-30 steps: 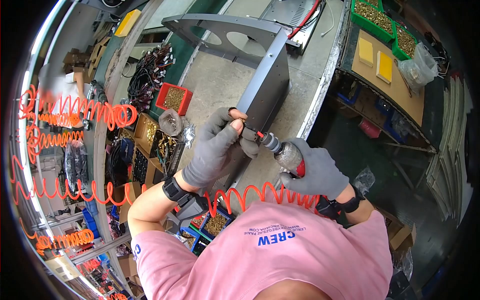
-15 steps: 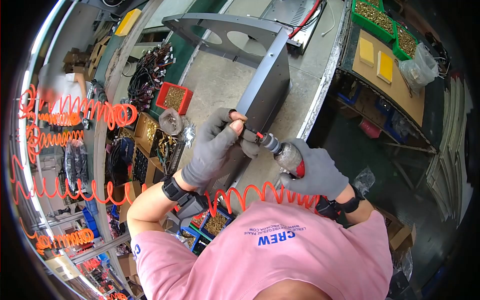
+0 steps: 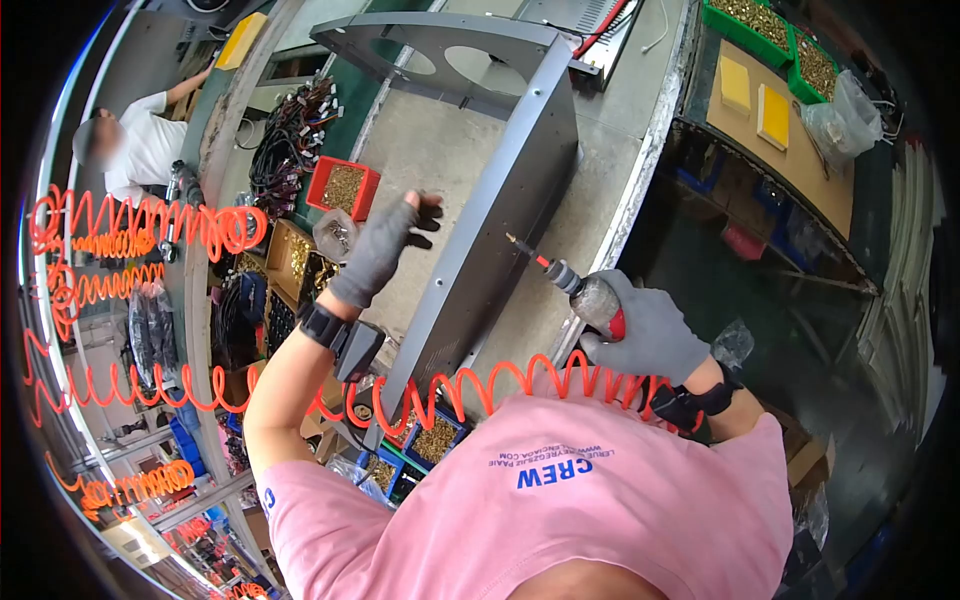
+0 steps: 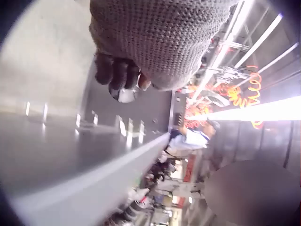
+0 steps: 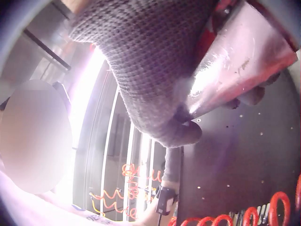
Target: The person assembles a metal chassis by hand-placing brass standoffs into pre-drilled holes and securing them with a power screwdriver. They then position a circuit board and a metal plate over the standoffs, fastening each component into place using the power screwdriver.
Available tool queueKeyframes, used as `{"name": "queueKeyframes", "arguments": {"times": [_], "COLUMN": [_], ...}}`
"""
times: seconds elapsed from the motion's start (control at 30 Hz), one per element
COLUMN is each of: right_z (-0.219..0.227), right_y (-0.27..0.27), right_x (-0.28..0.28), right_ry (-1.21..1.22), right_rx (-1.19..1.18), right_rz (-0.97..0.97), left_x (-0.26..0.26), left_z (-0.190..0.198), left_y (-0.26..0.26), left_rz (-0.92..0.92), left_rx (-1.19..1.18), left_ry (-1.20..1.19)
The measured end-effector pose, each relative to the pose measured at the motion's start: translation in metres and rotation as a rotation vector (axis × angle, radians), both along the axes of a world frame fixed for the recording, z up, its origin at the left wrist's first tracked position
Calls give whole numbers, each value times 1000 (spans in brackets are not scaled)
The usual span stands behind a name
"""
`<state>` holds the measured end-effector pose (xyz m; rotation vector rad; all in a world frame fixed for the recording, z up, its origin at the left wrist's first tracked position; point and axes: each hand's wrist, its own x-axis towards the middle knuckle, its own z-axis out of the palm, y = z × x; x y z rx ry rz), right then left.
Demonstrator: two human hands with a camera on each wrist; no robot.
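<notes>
In the head view my gloved right hand (image 3: 645,335) grips an air screwdriver (image 3: 598,305), fingers wrapped round its metal body. The driver points up and left, and a small brass-coloured fastener (image 3: 512,238) sits at its tip, close to the right face of a grey sheet-metal chassis (image 3: 490,230). My gloved left hand (image 3: 385,248) is over the other side of that panel, fingers extended and nothing visible in them. The left wrist view shows its dark fingers (image 4: 117,73) above the chassis interior. The right wrist view shows the shiny driver body (image 5: 240,61) inside my hand.
A red coiled air hose (image 3: 480,385) crosses in front of my body. A red bin (image 3: 343,188) of small brass parts and a bundle of cables (image 3: 292,140) lie to the left. Yellow blocks (image 3: 773,117) and green bins (image 3: 750,25) stand at right. Another person (image 3: 150,145) is at far left.
My left hand has left the driver's tip and moved left, over the panel's other side. The driver has shifted slightly right and down, its fastener now exposed. The person at far left has moved.
</notes>
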<state>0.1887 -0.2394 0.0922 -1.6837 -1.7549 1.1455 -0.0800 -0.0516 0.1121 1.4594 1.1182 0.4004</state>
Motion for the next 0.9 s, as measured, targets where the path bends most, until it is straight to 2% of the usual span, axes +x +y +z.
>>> {"name": "queueKeyframes", "arguments": {"times": [0.03, 0.07, 0.17, 0.2, 0.27, 0.3, 0.37, 0.5, 0.57, 0.67, 0.73, 0.8, 0.87, 0.9], "right_z": [-2, -7, -25, -30, -39, -42, -43, -43, -44, -39, -34, -34, -34, -34], "right_y": [0, 0, 3, 5, 8, 10, 15, 22, 25, 31, 35, 35, 35, 36], "right_x": [1, 0, -6, -8, -11, -13, -15, -15, -16, -16, -17, -17, -17, -17], "right_ry": [-38, -36, -22, -18, -11, -17, -20, -35, -38, -42, -50, -52, -57, -60], "right_rx": [-67, -76, -131, -152, -179, -167, -154, -169, -149, -177, -313, -316, -319, -317], "right_rz": [33, 24, 78, 105, 134, 127, 123, 115, 114, 125, 119, 120, 119, 123], "left_x": [-2, -5, -27, -32, -43, -46, -47, -35, -33, -33, -24, -18, -16, -16], "left_z": [-8, -13, -61, -70, -84, -96, -113, -99, -95, -86, -73, -65, -62, -60], "left_y": [2, 2, 2, -1, -10, -9, -5, -11, -12, -10, -12, -12, -12, -12], "left_rz": [-129, -291, -595, -603, -268, -267, -487, -435, -345, -446, -428, -414, -588, -587], "left_rx": [-87, -48, 106, 98, -365, -372, 59, -6, -224, -189, -181, -171, 235, 234], "left_ry": [78, 248, 225, 224, 204, 206, 80, 42, 64, 119, 92, 65, 77, 75]}}
